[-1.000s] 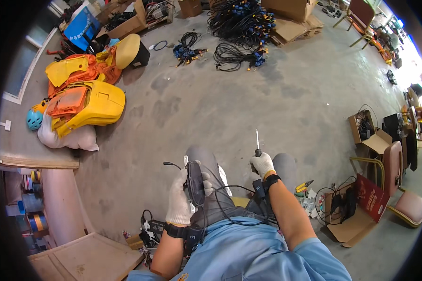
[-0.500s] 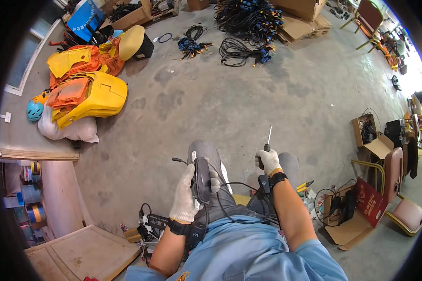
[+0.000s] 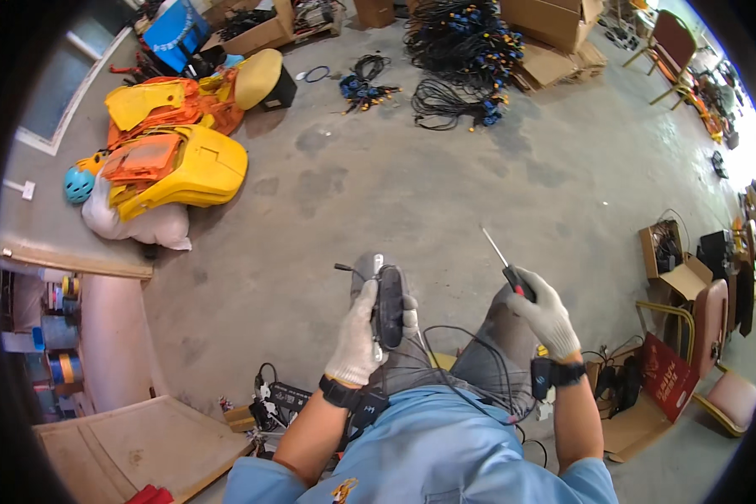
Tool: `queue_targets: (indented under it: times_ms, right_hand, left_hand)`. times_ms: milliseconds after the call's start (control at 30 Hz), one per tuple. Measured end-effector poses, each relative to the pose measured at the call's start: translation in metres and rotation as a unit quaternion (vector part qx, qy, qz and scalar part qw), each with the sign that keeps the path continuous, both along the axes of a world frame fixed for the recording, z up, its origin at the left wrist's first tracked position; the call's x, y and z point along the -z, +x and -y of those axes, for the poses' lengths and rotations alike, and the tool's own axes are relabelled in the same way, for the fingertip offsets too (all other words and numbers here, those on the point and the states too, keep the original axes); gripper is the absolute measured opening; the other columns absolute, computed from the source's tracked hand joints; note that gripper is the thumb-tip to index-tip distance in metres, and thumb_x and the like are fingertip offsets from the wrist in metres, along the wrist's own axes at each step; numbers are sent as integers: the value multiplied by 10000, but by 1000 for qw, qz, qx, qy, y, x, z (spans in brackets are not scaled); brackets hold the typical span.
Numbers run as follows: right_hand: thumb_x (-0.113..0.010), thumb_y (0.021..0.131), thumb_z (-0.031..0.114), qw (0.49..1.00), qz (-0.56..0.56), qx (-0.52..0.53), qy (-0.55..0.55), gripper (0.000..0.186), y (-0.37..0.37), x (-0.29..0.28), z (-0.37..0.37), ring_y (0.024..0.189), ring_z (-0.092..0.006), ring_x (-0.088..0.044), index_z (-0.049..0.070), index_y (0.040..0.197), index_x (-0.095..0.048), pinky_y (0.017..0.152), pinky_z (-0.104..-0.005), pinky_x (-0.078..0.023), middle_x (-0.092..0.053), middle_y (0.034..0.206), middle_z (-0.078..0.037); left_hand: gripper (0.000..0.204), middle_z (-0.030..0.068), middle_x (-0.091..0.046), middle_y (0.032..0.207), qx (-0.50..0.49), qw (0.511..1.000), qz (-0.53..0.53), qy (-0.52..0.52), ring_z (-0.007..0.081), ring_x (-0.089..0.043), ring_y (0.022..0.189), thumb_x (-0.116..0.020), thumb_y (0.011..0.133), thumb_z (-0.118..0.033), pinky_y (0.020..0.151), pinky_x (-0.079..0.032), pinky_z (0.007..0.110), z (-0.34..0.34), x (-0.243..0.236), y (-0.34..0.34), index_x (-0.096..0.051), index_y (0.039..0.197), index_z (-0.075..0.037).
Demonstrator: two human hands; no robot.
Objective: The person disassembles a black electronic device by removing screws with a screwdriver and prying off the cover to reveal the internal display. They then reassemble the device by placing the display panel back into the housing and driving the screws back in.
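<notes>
The gloved left hand curls around a black oval device over the left leg, the right hand clenches a screwdriver, and 1 cardboard box at right contains black cables.

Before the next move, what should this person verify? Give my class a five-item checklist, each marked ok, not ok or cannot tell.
1. Black oval device held in the left hand: ok.
2. Screwdriver gripped by its handle in the right hand: ok.
3. Screwdriver blade apart from the device: ok, a gap shows between them.
4. Lap free of cable: not ok, black cable loops over the grey trousers.
5. Device's underside undamaged: cannot tell, it is out of view.
</notes>
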State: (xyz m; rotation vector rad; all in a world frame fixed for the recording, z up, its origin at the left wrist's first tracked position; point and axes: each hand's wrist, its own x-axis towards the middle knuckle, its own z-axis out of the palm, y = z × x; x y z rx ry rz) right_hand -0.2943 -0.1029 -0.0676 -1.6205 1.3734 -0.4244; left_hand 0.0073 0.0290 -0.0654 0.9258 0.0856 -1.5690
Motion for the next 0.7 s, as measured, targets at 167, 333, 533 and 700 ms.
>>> queue_targets:
  times_ms: [167, 333, 533, 700]
  right_hand:
    - [-740, 887, 75, 987, 117, 19, 110, 434, -19, -58, -28, 847, -101, -657, -30, 1304, -679, 775, -284, -558, -707, 1011, -57]
    - [-748, 876, 52, 957, 164, 25, 238, 395, -20, -83, -55, 809, -99, -644, -43, 1259, -711, 752, -269, -547, -708, 1001, -46]
    - [-753, 886, 94, 953, 181, 5, 242, 392, -6, -82, -65, 819, -90, -625, -33, 1255, -723, 746, -267, -530, -704, 975, -41]
    - [-743, 896, 99, 951, 181, 6, 250, 389, 2, -87, -63, 800, -84, -621, -38, 1259, -715, 728, -264, -521, -689, 918, -32]
  left_hand:
    - [517, 152, -740, 1053, 17, 999, 6, -46, 244, -779, 834, -408, 1175, -475, 766, -672, 383, 4, -1, -3, -640, 1287, -27]
    - [524, 125, -733, 1026, 39, 998, 38, -43, 199, -756, 800, -423, 1166, -507, 752, -655, 349, 9, 3, -4, -645, 1235, -37]
    - [486, 94, -712, 1014, 89, 980, 162, -72, 165, -713, 783, -450, 1156, -520, 736, -629, 324, 13, -2, -10, -589, 1309, -81]
    - [477, 69, -684, 1025, 130, 960, 231, -88, 154, -694, 790, -435, 1163, -509, 743, -600, 308, 9, -5, -11, -550, 1358, -89]
